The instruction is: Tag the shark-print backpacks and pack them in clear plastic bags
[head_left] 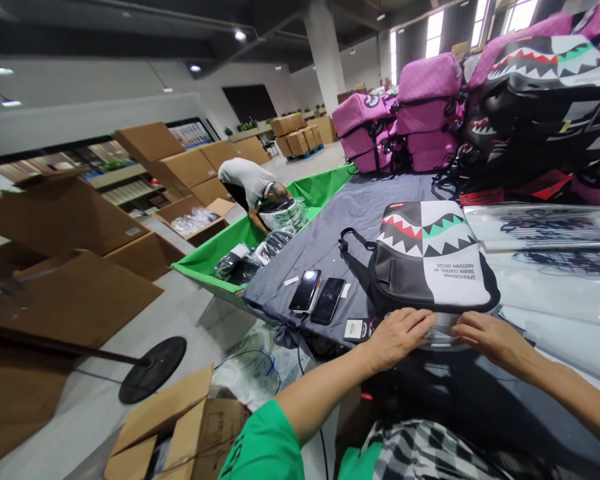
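A black and white backpack (433, 257) with a shark-mouth print lies flat on the grey cloth-covered table, its lettering upside down to me. Clear plastic (443, 331) sticks out at its near end; how far this bag reaches around the backpack, I cannot tell. My left hand (403, 337) has its fingers closed on the plastic at the backpack's near left corner. Opposite it, my right hand (493, 339) grips the plastic toward the right corner. A hang tag (356, 329) lies beside my left hand.
Two phones (306, 291) lie left of the backpack. Flat clear plastic bags (560, 280) are stacked at right. Pink backpacks (427, 113) and black ones (540, 113) are piled behind. Left, a person (250, 183) bends over a green bin (205, 263). An open carton (190, 433) stands below.
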Demonstrator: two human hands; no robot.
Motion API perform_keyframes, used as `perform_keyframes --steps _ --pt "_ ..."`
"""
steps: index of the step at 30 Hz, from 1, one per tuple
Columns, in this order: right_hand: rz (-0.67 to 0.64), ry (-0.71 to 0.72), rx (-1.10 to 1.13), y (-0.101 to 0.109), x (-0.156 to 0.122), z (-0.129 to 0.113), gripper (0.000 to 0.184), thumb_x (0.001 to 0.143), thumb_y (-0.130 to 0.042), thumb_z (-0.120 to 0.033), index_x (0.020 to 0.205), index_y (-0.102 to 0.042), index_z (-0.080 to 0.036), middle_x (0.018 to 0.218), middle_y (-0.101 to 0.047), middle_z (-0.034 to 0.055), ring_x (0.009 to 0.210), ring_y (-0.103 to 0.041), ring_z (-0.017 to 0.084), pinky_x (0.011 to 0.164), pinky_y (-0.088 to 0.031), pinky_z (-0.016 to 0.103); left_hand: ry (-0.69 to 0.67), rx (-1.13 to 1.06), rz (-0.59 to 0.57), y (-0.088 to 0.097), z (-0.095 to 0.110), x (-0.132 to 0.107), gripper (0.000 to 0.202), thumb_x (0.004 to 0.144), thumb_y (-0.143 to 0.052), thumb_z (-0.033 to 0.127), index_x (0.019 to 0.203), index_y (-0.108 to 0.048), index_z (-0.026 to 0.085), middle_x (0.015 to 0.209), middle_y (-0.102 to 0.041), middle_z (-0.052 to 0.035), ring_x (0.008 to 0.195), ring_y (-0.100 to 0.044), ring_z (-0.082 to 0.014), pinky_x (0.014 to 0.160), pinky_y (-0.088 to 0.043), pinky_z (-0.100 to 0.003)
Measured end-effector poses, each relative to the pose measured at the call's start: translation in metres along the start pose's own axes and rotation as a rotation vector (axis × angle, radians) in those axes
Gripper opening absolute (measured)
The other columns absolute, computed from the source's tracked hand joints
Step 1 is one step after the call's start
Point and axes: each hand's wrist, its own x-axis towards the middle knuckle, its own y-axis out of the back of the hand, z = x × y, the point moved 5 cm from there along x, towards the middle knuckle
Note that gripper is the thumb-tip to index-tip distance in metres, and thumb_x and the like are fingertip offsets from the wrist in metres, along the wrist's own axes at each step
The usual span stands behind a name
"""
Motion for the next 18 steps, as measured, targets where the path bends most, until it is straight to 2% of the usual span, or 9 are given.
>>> perform_keyframes --steps 3,5,7,10,12,14,16,18 --pt "0.111 0.076 -0.038 0.002 -0.01 -0.003 0.028 0.099 -0.042 -0.004 0.104 -0.062 -0.024 0.089 -0.061 0.002 0.071 -0.054 0.014 0.065 -0.04 0.026 -0.078 -0.007 -0.162 -0.002 0.0 0.012 0.049 0.101 -0.055 0.035 0.144 -0.042 0.016 0.129 -0.067 -0.0058 0.117 -0.057 -0.0188 0.09 -0.047 -0.031" --pt "0.098 0.107 -0.049 0.002 -0.013 -0.002 0.032 0.099 -0.042 -0.003 0.111 -0.061 -0.025 0.092 -0.062 0.0025 0.073 -0.055 0.014 0.068 -0.041 0.027 -0.078 0.001 -0.272 -0.005 -0.003 0.016 0.039 0.1 -0.057 0.039 0.133 -0.053 0.017 0.114 -0.071 -0.0038 0.108 -0.058 -0.0188 0.082 -0.045 -0.032" --pt "0.05 0.1 -0.076 0.002 -0.013 0.001 0.026 0.103 -0.04 -0.01 0.113 -0.06 -0.024 0.089 -0.061 0.0027 0.072 -0.056 0.015 0.066 -0.041 0.028 -0.093 0.02 -0.309 -0.006 -0.006 0.018 0.029 0.099 -0.058 0.044 0.112 -0.063 0.018 0.1 -0.071 -0.0027 0.099 -0.059 -0.019 0.076 -0.042 -0.032" --pt "-0.092 0.065 -0.098 -0.001 -0.008 0.008 0.021 0.106 -0.037 -0.023 0.101 -0.058 -0.022 0.082 -0.057 0.0015 0.065 -0.055 0.015 0.058 -0.038 0.028 -0.212 0.035 -0.196 0.0 -0.01 0.017 0.031 0.103 -0.051 0.042 0.092 -0.065 0.017 0.085 -0.067 -0.0029 0.094 -0.058 -0.018 0.077 -0.043 -0.031" --pt "-0.185 0.07 -0.116 -0.005 -0.004 0.011 0.019 0.104 -0.041 -0.024 0.091 -0.055 -0.023 0.082 -0.056 0.0008 0.063 -0.054 0.015 0.057 -0.037 0.029 -0.386 0.02 -0.085 0.006 -0.009 0.015 0.032 0.105 -0.046 0.036 0.088 -0.066 0.017 0.079 -0.063 -0.0025 0.091 -0.058 -0.0163 0.09 -0.045 -0.03" --pt "-0.227 0.1 -0.171 -0.007 0.0 0.012 0.013 0.098 -0.046 -0.018 0.089 -0.053 -0.024 0.084 -0.057 0.0007 0.062 -0.053 0.015 0.056 -0.034 0.031 -0.592 -0.001 -0.01 0.011 -0.008 0.013 0.03 0.106 -0.044 0.027 0.088 -0.066 0.018 0.074 -0.058 -0.0006 0.084 -0.057 -0.0142 0.1 -0.043 -0.031" --pt "-0.248 0.146 -0.227 -0.01 0.005 0.008 0.013 0.092 -0.049 -0.013 0.087 -0.051 -0.024 0.082 -0.056 0.0002 0.061 -0.05 0.017 0.053 -0.028 0.034 -0.74 0.002 0.014 0.011 -0.009 0.012 0.026 0.104 -0.047 0.022 0.088 -0.067 0.019 0.07 -0.054 0.0012 0.073 -0.054 -0.0125 0.091 -0.048 -0.028" --pt "-0.264 0.175 -0.251 -0.009 0.01 0.002 0.016 0.091 -0.052 -0.01 0.085 -0.049 -0.024 0.079 -0.055 -0.0008 0.062 -0.049 0.017 0.052 -0.022 0.035 -0.827 0.022 0.009 0.007 -0.01 0.013 0.024 0.103 -0.049 0.022 0.086 -0.066 0.02 0.066 -0.05 0.0025 0.063 -0.049 -0.0111 0.067 -0.046 -0.024"
